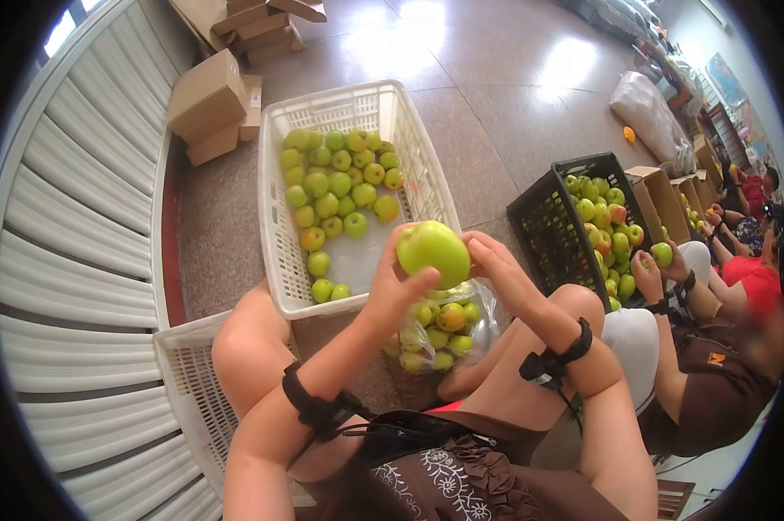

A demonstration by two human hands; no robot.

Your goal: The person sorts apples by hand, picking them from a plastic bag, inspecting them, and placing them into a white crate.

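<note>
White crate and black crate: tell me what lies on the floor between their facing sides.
In the head view, bare tiled floor shows between the white crate and the black crate; nearer the person, the right hand hides part of the gap.

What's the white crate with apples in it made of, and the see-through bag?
The white crate looks like hard, smooth plastic, as its stiff walls have rows of neat slots. The bag seems to be thin, shiny plastic film: it's crinkled, and apples show through. Which plastic, I can't tell.
</note>
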